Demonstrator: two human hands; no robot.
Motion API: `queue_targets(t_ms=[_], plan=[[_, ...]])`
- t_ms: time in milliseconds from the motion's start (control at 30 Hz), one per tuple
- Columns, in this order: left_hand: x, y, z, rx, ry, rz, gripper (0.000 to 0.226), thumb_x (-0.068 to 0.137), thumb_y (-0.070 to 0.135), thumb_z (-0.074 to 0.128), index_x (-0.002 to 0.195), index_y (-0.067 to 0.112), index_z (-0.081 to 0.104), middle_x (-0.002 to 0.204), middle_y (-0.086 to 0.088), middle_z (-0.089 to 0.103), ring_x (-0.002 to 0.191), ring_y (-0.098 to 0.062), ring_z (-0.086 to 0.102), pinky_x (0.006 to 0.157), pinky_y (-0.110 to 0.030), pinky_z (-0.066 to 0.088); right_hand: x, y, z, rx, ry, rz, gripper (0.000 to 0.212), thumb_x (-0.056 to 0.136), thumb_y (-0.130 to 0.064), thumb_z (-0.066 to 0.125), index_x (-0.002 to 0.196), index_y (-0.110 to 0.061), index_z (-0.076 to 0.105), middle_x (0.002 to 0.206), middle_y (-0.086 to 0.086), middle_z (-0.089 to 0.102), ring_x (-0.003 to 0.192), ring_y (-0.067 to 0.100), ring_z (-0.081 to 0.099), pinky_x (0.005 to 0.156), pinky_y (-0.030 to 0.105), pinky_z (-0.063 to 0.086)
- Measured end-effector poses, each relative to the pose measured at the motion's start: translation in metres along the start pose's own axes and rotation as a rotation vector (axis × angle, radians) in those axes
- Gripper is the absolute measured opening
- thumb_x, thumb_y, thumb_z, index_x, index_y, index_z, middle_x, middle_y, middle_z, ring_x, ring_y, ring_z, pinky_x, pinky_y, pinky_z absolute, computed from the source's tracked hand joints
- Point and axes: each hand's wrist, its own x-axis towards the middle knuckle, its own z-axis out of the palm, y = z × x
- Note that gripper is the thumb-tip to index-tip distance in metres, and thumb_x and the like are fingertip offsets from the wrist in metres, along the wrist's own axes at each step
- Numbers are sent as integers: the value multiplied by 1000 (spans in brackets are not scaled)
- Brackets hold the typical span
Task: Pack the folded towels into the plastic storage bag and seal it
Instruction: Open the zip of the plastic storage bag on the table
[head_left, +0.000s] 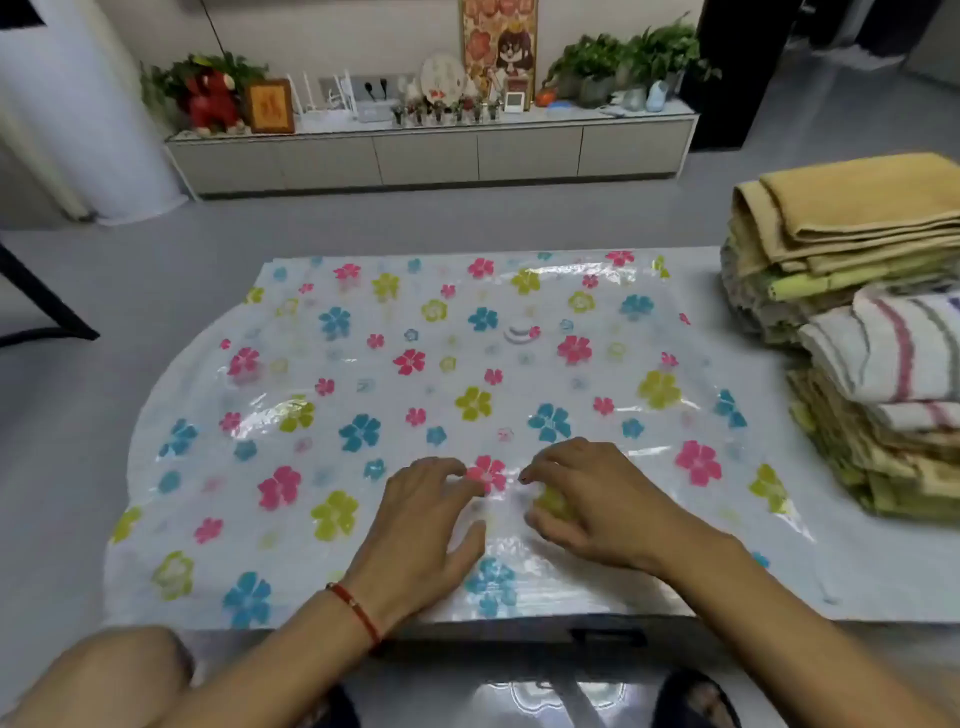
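The bag (415, 395) is spread flat on the surface (883, 571), its film pinched by both the left hand (421, 525) and right hand (587, 499). Towels (857, 322) are stacked alongside. If only one slippery layer is gripped, the mouth may not be opened.

The scene is lit evenly and softly from above, and few hard shadows are cast. White glare is thrown off the crinkled plastic storage bag (457, 395). Slight softness is seen throughout. Straight lines are bowed by wide-angle distortion, and the towel stack (872, 332) is smeared at the edge.
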Motion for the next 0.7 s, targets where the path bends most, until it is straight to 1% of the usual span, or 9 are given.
queue_targets(t_ms=[100, 167, 233, 333, 433, 500, 567, 633, 700], plan=[[-20, -1, -5, 76, -93, 129, 53, 86, 66, 43, 129, 37, 52, 139, 5, 46, 129, -15, 39, 110, -36, 30, -19, -25, 11, -44, -103, -69, 61, 91, -70, 52, 140, -35, 56, 146, -6, 55, 132, 18, 48, 113, 39, 36], [-28, -5, -7, 119, -191, 218, 64, 83, 73, 44, 136, 37, 44, 145, 4, 41, 134, -18, 34, 113, -43, 28, -30, -37, 20, -84, -117, -82, 63, 88, -71, 55, 141, -35, 54, 146, -5, 54, 132, 19, 47, 113, 41, 35], [-34, -9, -8, 144, -282, 259, 66, 85, 68, 50, 141, 35, 38, 154, 2, 32, 141, -19, 26, 116, -46, 25, -35, -44, 23, -119, -89, -70, 59, 88, -64, 62, 139, -35, 55, 146, -4, 54, 133, 20, 47, 111, 41, 36], [-31, -10, -12, 106, -359, 235, 59, 90, 55, 57, 143, 33, 39, 159, 1, 27, 146, -18, 19, 119, -45, 20, -36, -50, 18, -116, -91, -39, 49, 90, -53, 68, 134, -33, 60, 145, -5, 57, 130, 19, 52, 106, 39, 42], [-21, -9, -17, -13, -357, 195, 47, 89, 52, 61, 131, 33, 53, 150, 1, 41, 139, -18, 31, 116, -37, 26, -37, -40, 18, -20, -64, -10, 42, 93, -50, 66, 131, -32, 65, 141, -6, 61, 126, 19, 57, 103, 38, 48], [-12, -10, -22, -11, -290, 222, 29, 89, 47, 64, 114, 32, 65, 133, 4, 56, 125, -15, 45, 107, -34, 38, -37, -32, 20, -17, -42, 18, 40, 95, -47, 63, 132, -32, 65, 141, -6, 62, 125, 19, 58, 102, 40, 50], [-4, -14, -24, 14, -251, 234, 16, 90, 41, 64, 101, 31, 70, 118, 7, 63, 111, -12, 52, 98, -34, 45, -32, -26, 23, 16, -35, 40, 38, 96, -46, 62, 131, -33, 67, 140, -6, 62, 125, 18, 58, 101, 41, 51], [1, -17, -23, 6, -236, 235, 18, 88, 45, 65, 94, 30, 72, 113, 8, 65, 106, -11, 55, 93, -32, 47, -26, -25, 25, 61, -41, 72, 36, 95, -46, 64, 128, -34, 69, 137, -5, 64, 124, 19, 58, 101, 42, 50], [1, -21, -20, -2, -253, 229, 26, 84, 53, 66, 95, 31, 71, 115, 9, 64, 106, -10, 54, 92, -30, 47, -18, -25, 27, 91, -41, 106, 33, 92, -42, 68, 124, -34, 73, 135, -5, 66, 123, 19, 59, 102, 40, 49]])
